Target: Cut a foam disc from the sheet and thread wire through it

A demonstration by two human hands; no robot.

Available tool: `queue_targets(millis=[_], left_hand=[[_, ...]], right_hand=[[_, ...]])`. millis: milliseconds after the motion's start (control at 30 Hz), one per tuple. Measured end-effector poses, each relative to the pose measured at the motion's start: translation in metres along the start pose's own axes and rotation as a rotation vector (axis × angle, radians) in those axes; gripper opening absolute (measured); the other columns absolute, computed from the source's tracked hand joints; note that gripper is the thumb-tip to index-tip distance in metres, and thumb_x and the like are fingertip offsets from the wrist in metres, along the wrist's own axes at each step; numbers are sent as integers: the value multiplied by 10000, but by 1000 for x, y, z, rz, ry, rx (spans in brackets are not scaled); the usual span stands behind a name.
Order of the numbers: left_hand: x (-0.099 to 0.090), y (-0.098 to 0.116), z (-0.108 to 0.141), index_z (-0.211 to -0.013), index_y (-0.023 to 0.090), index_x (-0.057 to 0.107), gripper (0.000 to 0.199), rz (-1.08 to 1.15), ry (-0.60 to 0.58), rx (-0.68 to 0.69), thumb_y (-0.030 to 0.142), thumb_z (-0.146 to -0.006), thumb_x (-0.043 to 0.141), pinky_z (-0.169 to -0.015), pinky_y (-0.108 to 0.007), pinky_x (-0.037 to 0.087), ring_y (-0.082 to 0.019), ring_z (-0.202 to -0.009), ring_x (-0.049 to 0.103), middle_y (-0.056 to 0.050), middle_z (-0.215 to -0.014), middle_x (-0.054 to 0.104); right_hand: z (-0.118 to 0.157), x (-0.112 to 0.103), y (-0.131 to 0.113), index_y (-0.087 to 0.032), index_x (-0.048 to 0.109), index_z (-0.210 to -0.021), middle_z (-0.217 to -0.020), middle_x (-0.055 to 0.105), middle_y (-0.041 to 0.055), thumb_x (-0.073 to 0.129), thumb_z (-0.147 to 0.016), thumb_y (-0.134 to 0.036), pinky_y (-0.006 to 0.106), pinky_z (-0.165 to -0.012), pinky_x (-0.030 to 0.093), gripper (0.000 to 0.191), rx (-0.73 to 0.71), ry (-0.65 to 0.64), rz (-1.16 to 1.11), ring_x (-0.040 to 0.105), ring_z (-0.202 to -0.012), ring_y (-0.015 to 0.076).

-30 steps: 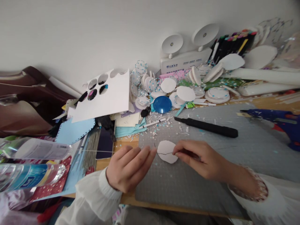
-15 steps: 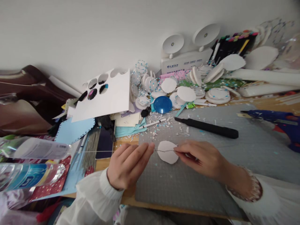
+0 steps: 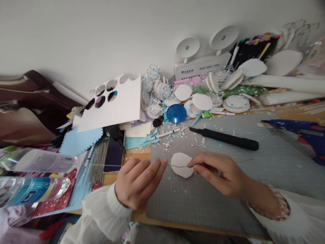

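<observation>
A thin, kinked wire (image 3: 180, 166) stretches between my two hands, above a white round disc (image 3: 181, 173) that lies on the grey cutting mat (image 3: 172, 203). My left hand (image 3: 141, 181) is closed on the wire, and its straight pale length runs out leftward past the knuckles. At the disc's right edge, my right hand (image 3: 218, 173) pinches the wire's crinkled end between thumb and fingertips. Behind the disc rests a black utility knife (image 3: 225, 138).
A blue glue gun (image 3: 297, 127) lies at the right. At the back are a blue round lid (image 3: 176, 113), white discs (image 3: 201, 101) and a lamp box (image 3: 200, 67). Plastic bottles (image 3: 33, 189) and a bundle of wires (image 3: 98, 162) are on the left.
The wire between my hands has dropped slightly and crosses lower over the disc. My right hand has shifted a little, its fingers turning around the wire end. The left hand barely moved.
</observation>
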State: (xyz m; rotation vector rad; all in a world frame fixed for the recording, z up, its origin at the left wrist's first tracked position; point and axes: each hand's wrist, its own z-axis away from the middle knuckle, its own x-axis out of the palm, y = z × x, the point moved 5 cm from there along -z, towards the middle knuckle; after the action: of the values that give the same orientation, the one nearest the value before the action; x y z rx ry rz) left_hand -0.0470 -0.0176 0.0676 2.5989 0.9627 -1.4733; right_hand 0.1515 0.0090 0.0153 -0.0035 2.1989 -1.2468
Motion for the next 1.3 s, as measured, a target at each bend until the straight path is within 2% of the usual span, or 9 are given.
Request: queue_targets(millis=[233,433,600,700,800,867,967,1133,1300], left_hand=[[-3,0,-3,-1084,42,661,252,14,1,-20,27,-916,473,-639,-308,441,-160,-776,629,-102,-951,728],[6,-3,-5,-1084,121,644,228,82,-61,-167,74,-949,467,-668,-299,417,-134,-768,623,-59,-925,737],[10,-9,-12,-958,159,642,121,344,-144,-416,96,-911,550,-690,-298,430,-144,-744,605,-30,-867,706],[11,-13,-11,-852,177,636,96,636,-254,-620,112,-897,581,-673,-241,467,-121,-730,615,6,-777,673],[11,-12,-9,-834,186,630,102,924,-406,-724,100,-879,601,-634,-180,479,-92,-703,618,34,-750,665],[9,-11,-10,-848,188,627,92,995,-453,-727,109,-884,596,-635,-171,481,-87,-702,610,36,-755,662],[6,-12,-12,-881,178,613,99,891,-441,-656,114,-914,546,-657,-187,484,-98,-737,600,8,-796,644],[3,-5,-12,-1050,118,595,205,510,-360,-253,95,-964,410,-664,-247,508,-139,-772,619,-80,-931,655],[-2,4,-12,-1049,23,601,177,238,-190,100,124,-906,573,-526,-301,448,-163,-620,606,-79,-798,691]], right_hand=[[1,5,8,-194,616,-861,-701,635,-19,574,-917,-176,186,-501,401,73,34,-8,39,541,-561,81],[4,7,-1,-188,588,-861,-661,614,-10,516,-956,-187,237,-529,404,120,-207,31,287,556,-558,108],[7,5,-13,-188,587,-860,-677,654,21,479,-965,-133,267,-533,423,161,-412,97,574,602,-588,132],[10,3,-20,-180,601,-889,-672,659,20,456,-969,-109,278,-540,439,180,-485,101,658,596,-573,135],[11,2,-22,-162,600,-951,-700,670,26,449,-971,-106,282,-562,460,162,-490,111,629,610,-596,143],[10,2,-18,-169,590,-966,-733,679,30,469,-969,-120,271,-593,472,130,-432,113,563,626,-641,144],[7,3,-8,-184,583,-919,-705,655,19,490,-968,-151,265,-574,446,110,-321,102,465,603,-624,138],[4,2,4,-185,574,-861,-696,631,-2,510,-952,-155,247,-570,403,115,-162,47,287,569,-607,117],[4,2,7,-193,560,-837,-682,625,-24,555,-937,-188,219,-552,383,100,-88,4,182,548,-583,94]])
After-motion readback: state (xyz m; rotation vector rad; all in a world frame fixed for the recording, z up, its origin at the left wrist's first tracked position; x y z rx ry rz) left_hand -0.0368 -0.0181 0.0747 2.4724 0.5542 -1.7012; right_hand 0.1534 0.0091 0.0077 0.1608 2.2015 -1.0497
